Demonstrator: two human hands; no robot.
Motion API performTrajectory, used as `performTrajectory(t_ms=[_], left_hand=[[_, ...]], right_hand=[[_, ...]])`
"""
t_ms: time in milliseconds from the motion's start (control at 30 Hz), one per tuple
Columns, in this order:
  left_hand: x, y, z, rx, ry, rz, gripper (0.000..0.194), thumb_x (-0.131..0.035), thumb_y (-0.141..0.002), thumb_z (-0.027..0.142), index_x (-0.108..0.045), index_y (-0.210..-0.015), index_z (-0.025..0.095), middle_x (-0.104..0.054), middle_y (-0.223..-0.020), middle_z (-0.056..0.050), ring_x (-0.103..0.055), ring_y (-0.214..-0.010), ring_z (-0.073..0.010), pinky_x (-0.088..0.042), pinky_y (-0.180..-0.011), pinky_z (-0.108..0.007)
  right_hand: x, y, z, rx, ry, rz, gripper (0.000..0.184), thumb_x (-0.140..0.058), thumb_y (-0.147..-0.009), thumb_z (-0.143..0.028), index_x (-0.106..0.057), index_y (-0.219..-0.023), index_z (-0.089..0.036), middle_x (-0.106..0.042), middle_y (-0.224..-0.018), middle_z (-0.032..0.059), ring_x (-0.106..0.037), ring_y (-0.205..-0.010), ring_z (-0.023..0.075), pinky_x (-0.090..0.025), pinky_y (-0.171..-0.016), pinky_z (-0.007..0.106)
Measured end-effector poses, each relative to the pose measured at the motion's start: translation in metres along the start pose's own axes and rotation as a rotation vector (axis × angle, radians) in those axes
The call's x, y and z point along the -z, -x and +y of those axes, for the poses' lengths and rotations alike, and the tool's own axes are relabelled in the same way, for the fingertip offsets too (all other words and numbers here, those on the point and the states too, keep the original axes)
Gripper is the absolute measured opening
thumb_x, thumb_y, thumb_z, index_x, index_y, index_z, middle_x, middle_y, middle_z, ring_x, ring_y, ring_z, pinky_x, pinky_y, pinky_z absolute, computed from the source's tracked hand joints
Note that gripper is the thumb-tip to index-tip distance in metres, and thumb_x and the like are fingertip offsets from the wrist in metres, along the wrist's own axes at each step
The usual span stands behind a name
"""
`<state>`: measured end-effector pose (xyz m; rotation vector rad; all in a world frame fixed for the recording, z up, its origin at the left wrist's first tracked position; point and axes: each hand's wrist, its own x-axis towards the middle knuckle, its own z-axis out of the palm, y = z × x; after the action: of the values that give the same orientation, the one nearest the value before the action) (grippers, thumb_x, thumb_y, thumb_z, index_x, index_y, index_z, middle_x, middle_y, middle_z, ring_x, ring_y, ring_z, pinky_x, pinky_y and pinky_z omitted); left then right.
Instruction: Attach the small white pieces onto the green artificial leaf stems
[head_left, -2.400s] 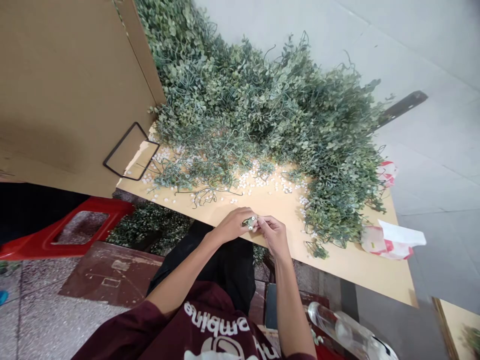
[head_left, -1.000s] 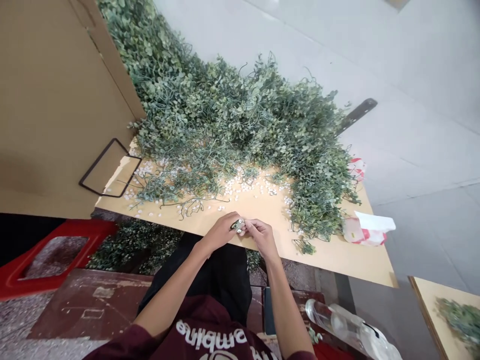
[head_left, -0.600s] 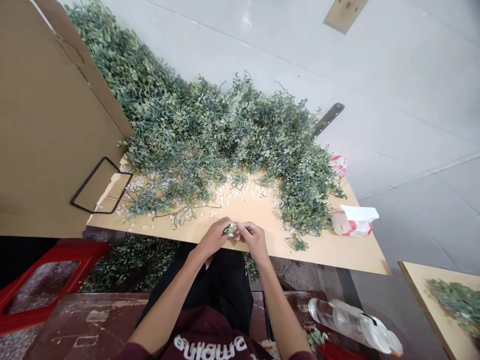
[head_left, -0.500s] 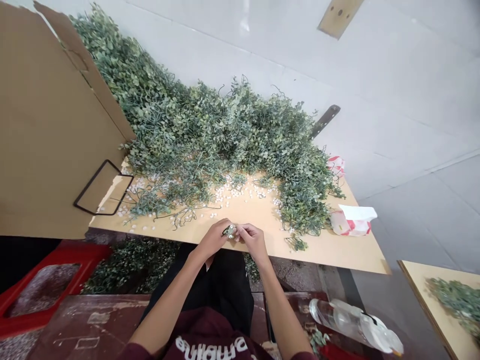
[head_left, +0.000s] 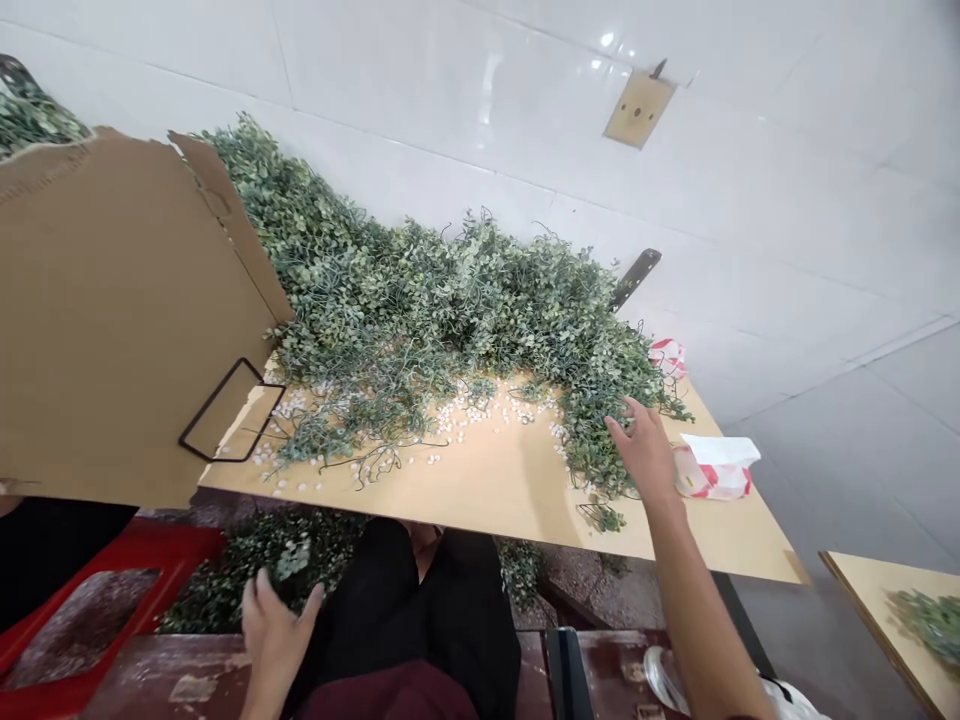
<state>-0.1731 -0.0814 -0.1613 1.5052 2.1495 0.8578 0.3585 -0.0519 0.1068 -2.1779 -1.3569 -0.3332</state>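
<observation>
A big heap of green artificial foliage (head_left: 450,300) covers the back of a tan table (head_left: 495,495). Small white beads (head_left: 480,405) lie scattered in front of it. My right hand (head_left: 641,450) reaches over the table's right side, fingers stretched out and resting on the edge of the foliage, holding nothing I can see. My left hand (head_left: 274,625) is down below the table edge on the left, fingers apart. It hovers just by a small sprig (head_left: 291,558) above a pile of greenery on the floor (head_left: 247,570).
A large cardboard box (head_left: 112,320) stands at the left with a black wire frame (head_left: 225,410) against it. A red stool (head_left: 90,600) sits below. A red-and-white bag (head_left: 712,470) lies at the table's right; a clear bottle (head_left: 675,680) and a second table (head_left: 900,620) lie further right.
Both hands had been pinched together on a small sprig at the table's near edge. They have parted: the left dropped down to the floor pile, the right reached out to the foliage.
</observation>
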Motion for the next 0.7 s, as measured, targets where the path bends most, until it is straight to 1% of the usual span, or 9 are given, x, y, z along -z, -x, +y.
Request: performTrajectory(t_ms=[67,100,200,267,300,400,533,600,700], left_hand=[[0.000,-0.004,-0.029,0.053,-0.039,-0.059,0.095,-0.042,-0.077,0.062,-0.030,-0.145,-0.004,-0.026,-0.150,-0.032,-0.028,-0.141,-0.0482,-0.032,-0.113,-0.061],[0.000,-0.005,-0.036,0.055,-0.032,-0.076,0.093,-0.040,-0.079,0.062,-0.030,-0.145,-0.003,-0.025,-0.151,-0.031,-0.027,-0.142,-0.0465,-0.031,-0.114,-0.060],[-0.001,-0.003,-0.032,0.007,0.066,-0.098,0.084,-0.037,-0.084,0.059,-0.030,-0.147,0.004,-0.031,-0.151,-0.025,-0.027,-0.145,-0.0386,-0.029,-0.119,-0.054],[-0.002,0.001,-0.015,-0.017,0.159,-0.127,0.078,-0.037,-0.086,0.057,-0.032,-0.146,0.007,-0.039,-0.147,-0.022,-0.034,-0.142,-0.0357,-0.030,-0.119,-0.052],[-0.001,0.003,-0.004,-0.023,0.209,-0.155,0.075,-0.037,-0.087,0.056,-0.033,-0.145,0.008,-0.042,-0.145,-0.021,-0.040,-0.138,-0.0347,-0.032,-0.118,-0.052],[0.006,0.011,0.030,-0.067,0.350,-0.260,0.062,-0.037,-0.092,0.051,-0.038,-0.142,0.015,-0.049,-0.142,-0.016,-0.048,-0.133,-0.0294,-0.036,-0.116,-0.049],[0.021,0.024,0.069,-0.137,0.419,-0.347,0.051,-0.038,-0.095,0.048,-0.046,-0.137,0.021,-0.058,-0.135,-0.011,-0.054,-0.128,-0.0256,-0.041,-0.113,-0.047],[0.025,0.030,0.086,-0.198,0.438,-0.380,0.047,-0.038,-0.096,0.046,-0.049,-0.134,0.021,-0.061,-0.131,-0.010,-0.057,-0.125,-0.0237,-0.044,-0.111,-0.044],[0.027,0.041,0.111,-0.288,0.474,-0.422,0.042,-0.039,-0.097,0.042,-0.054,-0.131,0.022,-0.065,-0.125,-0.008,-0.061,-0.118,-0.0216,-0.048,-0.107,-0.040]], right_hand=[[-0.001,-0.017,0.010,0.062,0.140,-0.064,0.046,-0.051,-0.089,-0.041,-0.061,-0.124,-0.013,-0.062,-0.105,0.0127,-0.055,-0.087,0.0218,-0.044,-0.079,0.033],[-0.004,-0.023,0.012,0.093,0.184,-0.097,0.040,-0.050,-0.090,-0.038,-0.063,-0.119,-0.013,-0.062,-0.104,0.0128,-0.055,-0.092,0.0233,-0.043,-0.082,0.033],[-0.008,-0.028,0.012,0.112,0.244,-0.121,0.033,-0.046,-0.090,-0.032,-0.069,-0.106,-0.013,-0.065,-0.101,0.0127,-0.055,-0.093,0.0246,-0.042,-0.083,0.035],[-0.003,-0.026,0.007,0.099,0.245,-0.035,0.036,-0.044,-0.091,-0.034,-0.070,-0.104,-0.012,-0.066,-0.099,0.0131,-0.055,-0.091,0.0251,-0.042,-0.084,0.036],[0.003,-0.023,0.003,0.104,0.231,0.048,0.038,-0.043,-0.093,-0.036,-0.070,-0.104,-0.011,-0.066,-0.099,0.0138,-0.055,-0.091,0.0257,-0.042,-0.085,0.037],[0.028,-0.009,-0.010,0.142,0.136,0.383,0.046,-0.040,-0.097,-0.043,-0.069,-0.104,-0.009,-0.066,-0.099,0.0156,-0.056,-0.095,0.0278,-0.041,-0.091,0.041],[0.059,0.022,-0.034,0.112,0.026,0.682,0.035,-0.052,-0.095,-0.046,-0.068,-0.098,-0.016,-0.065,-0.097,0.0136,-0.056,-0.100,0.0276,-0.043,-0.093,0.042],[0.064,0.042,-0.047,0.105,-0.025,0.727,0.030,-0.056,-0.093,-0.044,-0.067,-0.098,-0.017,-0.064,-0.098,0.0139,-0.057,-0.102,0.0273,-0.046,-0.092,0.042],[0.052,0.074,-0.065,0.109,-0.144,0.672,0.031,-0.058,-0.092,-0.043,-0.065,-0.096,-0.013,-0.063,-0.101,0.0156,-0.058,-0.106,0.0269,-0.045,-0.098,0.046]])
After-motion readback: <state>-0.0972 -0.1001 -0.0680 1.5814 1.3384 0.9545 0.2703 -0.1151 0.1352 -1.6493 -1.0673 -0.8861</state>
